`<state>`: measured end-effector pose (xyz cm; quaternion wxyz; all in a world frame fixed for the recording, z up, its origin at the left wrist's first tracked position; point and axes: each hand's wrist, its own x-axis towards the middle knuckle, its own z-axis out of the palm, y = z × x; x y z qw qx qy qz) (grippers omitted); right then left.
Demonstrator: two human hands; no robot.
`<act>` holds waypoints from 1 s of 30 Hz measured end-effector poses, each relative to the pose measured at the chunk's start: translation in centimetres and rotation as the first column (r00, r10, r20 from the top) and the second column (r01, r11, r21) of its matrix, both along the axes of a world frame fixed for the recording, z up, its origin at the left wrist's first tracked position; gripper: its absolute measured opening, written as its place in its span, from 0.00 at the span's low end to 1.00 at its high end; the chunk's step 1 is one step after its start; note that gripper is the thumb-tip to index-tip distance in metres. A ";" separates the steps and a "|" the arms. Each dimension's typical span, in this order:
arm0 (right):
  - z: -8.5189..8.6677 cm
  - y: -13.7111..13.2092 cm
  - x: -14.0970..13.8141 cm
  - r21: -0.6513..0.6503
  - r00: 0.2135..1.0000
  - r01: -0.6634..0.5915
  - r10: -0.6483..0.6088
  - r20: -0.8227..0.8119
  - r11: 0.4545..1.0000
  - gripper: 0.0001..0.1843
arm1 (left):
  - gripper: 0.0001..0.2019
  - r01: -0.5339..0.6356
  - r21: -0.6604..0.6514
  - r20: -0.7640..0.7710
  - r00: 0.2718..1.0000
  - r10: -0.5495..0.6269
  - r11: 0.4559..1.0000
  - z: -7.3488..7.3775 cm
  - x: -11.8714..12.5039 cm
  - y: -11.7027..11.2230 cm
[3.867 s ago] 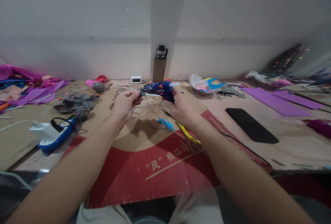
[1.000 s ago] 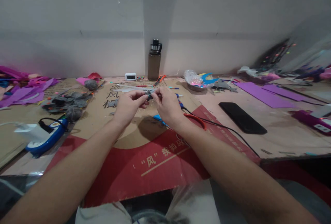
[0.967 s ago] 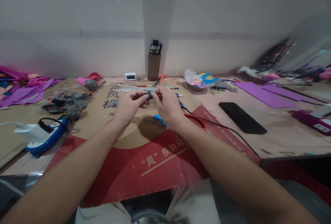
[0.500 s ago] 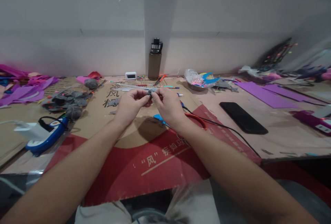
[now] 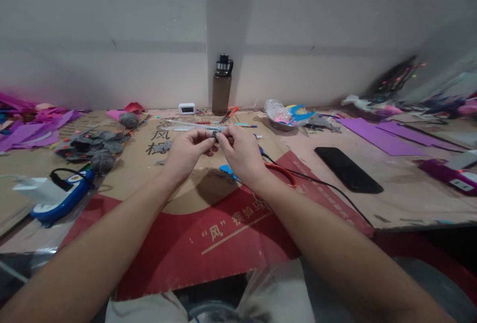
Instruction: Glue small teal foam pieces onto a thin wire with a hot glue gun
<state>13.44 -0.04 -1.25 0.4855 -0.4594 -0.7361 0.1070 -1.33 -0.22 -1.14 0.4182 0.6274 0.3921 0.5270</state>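
Note:
My left hand (image 5: 184, 151) and my right hand (image 5: 242, 154) meet above the middle of the brown and red cardboard sheet (image 5: 208, 228). Both pinch a small dark grey piece (image 5: 215, 135) between their fingertips. The piece is mostly covered by the fingers, so its shape is unclear. A blue scrap (image 5: 225, 169) lies on the cardboard just under my right hand. A black cable (image 5: 320, 184) runs from behind my right hand toward the table's right front edge.
A dark bottle (image 5: 221, 87) and a small white clock (image 5: 187, 109) stand at the back wall. Grey felt balls and scraps (image 5: 93, 144) lie left, with a blue power strip (image 5: 61, 199). A black phone (image 5: 348, 170) and purple sheets (image 5: 376, 136) lie right.
About four seconds ago my right hand held a blue glue gun; now it is out of my hand. Over the last second both hands stay pinched on the small grey piece, barely moving.

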 end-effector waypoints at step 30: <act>-1.0 1.6 0.0 -0.225 0.894 -0.369 0.278 -0.352 0.902 0.08 | 0.07 -0.006 -0.139 0.007 1.000 0.007 0.990 0.3 -1.0 0.6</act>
